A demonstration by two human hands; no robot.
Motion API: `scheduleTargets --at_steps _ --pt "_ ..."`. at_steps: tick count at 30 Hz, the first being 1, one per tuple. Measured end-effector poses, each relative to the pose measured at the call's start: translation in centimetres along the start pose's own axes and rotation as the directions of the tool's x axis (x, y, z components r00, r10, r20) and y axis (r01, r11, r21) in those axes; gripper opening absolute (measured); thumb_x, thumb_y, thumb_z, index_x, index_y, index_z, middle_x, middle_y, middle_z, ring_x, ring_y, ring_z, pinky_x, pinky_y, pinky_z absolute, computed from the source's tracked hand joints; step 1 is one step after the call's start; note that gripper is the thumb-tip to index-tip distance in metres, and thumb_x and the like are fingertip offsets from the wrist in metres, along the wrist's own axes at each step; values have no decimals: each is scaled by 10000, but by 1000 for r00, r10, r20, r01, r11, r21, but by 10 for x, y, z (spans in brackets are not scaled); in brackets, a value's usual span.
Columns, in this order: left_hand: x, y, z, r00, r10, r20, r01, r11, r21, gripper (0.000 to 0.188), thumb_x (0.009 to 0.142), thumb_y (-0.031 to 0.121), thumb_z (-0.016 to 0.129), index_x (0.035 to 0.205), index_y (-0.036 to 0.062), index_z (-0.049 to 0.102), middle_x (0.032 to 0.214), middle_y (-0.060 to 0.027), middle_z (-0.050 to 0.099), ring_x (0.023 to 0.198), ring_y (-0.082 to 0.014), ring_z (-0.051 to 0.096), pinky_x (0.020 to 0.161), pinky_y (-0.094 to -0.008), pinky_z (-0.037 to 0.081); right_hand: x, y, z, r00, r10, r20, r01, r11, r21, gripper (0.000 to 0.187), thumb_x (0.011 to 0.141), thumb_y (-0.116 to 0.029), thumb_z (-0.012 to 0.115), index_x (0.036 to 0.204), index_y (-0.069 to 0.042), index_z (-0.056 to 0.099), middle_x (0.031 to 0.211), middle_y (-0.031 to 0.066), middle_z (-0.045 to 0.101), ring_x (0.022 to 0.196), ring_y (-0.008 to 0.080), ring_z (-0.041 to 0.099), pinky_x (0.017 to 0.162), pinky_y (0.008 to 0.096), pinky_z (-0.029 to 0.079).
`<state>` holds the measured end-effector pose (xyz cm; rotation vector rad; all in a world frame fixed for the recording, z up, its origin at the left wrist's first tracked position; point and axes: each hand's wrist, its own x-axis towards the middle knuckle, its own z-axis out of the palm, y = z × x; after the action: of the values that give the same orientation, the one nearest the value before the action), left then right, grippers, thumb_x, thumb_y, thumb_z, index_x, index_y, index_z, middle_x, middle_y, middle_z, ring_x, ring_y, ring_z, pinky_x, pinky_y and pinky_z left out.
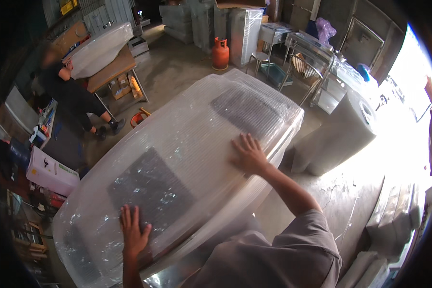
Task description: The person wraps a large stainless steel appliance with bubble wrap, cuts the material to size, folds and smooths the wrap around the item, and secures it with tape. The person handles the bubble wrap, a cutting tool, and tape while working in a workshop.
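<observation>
A long, large item wrapped in clear bubble wrap and film [187, 129] stretches diagonally in front of me. Darker rectangular patches show through the wrap near its middle and its far end. My left hand [134, 233] lies flat on the wrap beside the middle dark patch, fingers spread. Toward the far right side, my right hand [248, 154] also rests on the wrap with its fingers apart, slightly blurred. Neither hand holds anything. What the wrapped item is cannot be made out.
A co-worker in dark clothes stands at a wooden table [113, 72] bearing another wrapped item [101, 50]. An orange gas cylinder [220, 54] stands behind. To my right are a big roll of wrap [338, 132], a metal chair [305, 72] and wrapped bundles [398, 206].
</observation>
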<state>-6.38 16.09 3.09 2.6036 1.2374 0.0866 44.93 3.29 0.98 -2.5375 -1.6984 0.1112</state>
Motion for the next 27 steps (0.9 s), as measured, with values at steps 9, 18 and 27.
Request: scheduleTargets --at_steps 9,18,27 --pt "48 146 6 984 -176 -36 178 981 76 905 851 531 708 1543 54 372 1649 -256 175 1526 -462 130 1201 -637 109 82 159 -76 993 -67 94 6 845 535 502 947 -503 609 1175 -66 707 1031 163 731 986 342 694 853 443 554" --pt "79 289 69 996 -5 -93 12 998 68 951 811 608 726 1457 -29 441 1550 -305 313 1456 -494 263 1160 -684 158 193 249 -39 962 146 -231 -102 976 194 618 897 -455 693 1356 -57 579 1339 231 587 1279 400 504 1041 535 380" --pt "149 388 69 989 120 -90 -146 908 -394 758 935 543 621 1445 2 479 1567 -266 328 1459 -411 315 1172 -576 258 192 257 -97 961 -121 -248 186 948 258 639 919 -475 688 1388 -66 546 1341 252 576 1265 378 547 1025 533 403"
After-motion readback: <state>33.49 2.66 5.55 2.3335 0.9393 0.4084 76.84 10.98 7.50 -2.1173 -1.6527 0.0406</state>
